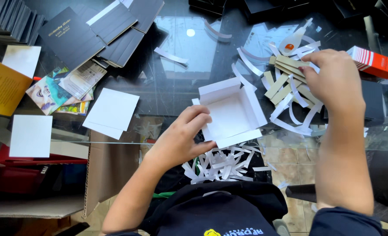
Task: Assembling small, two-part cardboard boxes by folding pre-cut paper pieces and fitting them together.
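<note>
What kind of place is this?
Probably a small box-making workshop: a half-folded white box on a glass table, stacks of flat dark box blanks, and piles of paper strips.

Your left hand [180, 140] gripping white paper tray [231, 111]; right hand [334, 78] reaching into beige strips [285, 76] right of tray.
</note>
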